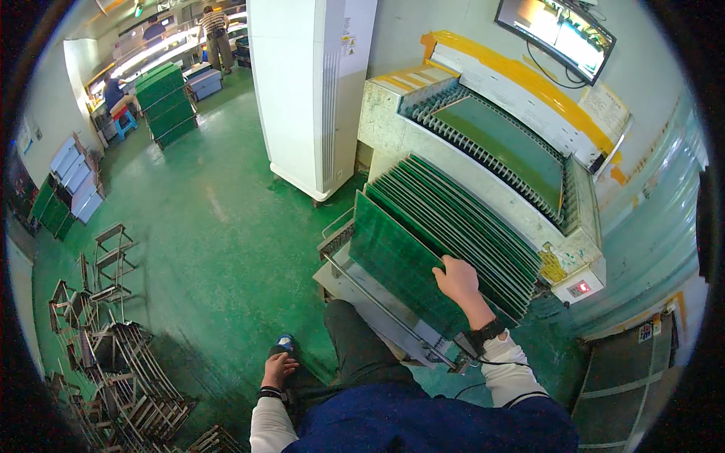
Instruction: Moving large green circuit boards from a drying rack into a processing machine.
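Observation:
My right hand (458, 285) grips the upper edge of a green circuit board panel (400, 253), thumb on its near face. This panel stands at the front of a slotted metal rack (377, 298), set apart at its top from a row of similar panels (461, 219) behind it. The panels lean on edge, close together. Low beside my leg, my left hand (280, 370) hangs loosely with its fingers slightly bent and apart, holding nothing. Beyond the rack, another flat green panel (502, 143) lies on the rollers of a conveyor machine (400, 128).
A tall white cabinet unit (302, 90) stands left of the machine. Several metal racks (121, 370) are piled on the green floor at lower left. A stack of green panels (162, 102) and several people are at the far left. A screen (555, 34) hangs above the machine.

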Available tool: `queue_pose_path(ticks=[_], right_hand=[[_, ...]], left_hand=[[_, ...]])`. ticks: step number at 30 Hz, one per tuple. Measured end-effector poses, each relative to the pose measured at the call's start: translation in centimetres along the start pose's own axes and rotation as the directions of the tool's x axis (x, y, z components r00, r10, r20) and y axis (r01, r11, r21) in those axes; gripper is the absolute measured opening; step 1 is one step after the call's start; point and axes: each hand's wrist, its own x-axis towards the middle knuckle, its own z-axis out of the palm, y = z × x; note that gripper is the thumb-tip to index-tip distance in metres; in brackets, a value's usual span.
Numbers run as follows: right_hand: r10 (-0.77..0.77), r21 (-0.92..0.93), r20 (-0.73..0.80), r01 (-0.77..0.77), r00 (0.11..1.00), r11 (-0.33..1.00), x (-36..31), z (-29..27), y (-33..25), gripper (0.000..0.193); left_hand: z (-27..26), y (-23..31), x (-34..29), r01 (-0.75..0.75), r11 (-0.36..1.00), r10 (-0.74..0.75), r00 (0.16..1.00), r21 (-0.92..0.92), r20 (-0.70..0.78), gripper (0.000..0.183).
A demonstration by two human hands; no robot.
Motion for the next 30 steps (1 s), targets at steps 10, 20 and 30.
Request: queue_pose_path(ticks=[10, 20, 30], right_hand=[[-0.014, -0.004, -0.020, 0.014, 1.000, 1.000, -0.03, 0.20, 0.08, 0.029], [0.006, -0.019, -0.013, -0.006, 1.000, 1.000, -0.12, -0.16, -0.32, 0.029], [0.026, -0.027, 0.012, -0.026, 1.000, 0.999, -0.17, -0.65, -0.73, 0.029]], left_hand=[[-0.48, -0.40, 0.55, -0.010, 0.999, 0.009, 1.000, 0.046, 0.026, 0.035], [-0.46, -0.51, 0.67, -0.022, 1.000, 0.022, 0.999, 0.002, 0.029, 0.035], [-0.17, -0.27, 0.20, -0.020, 1.000, 0.020, 1.000, 0.017, 0.023, 0.034]])
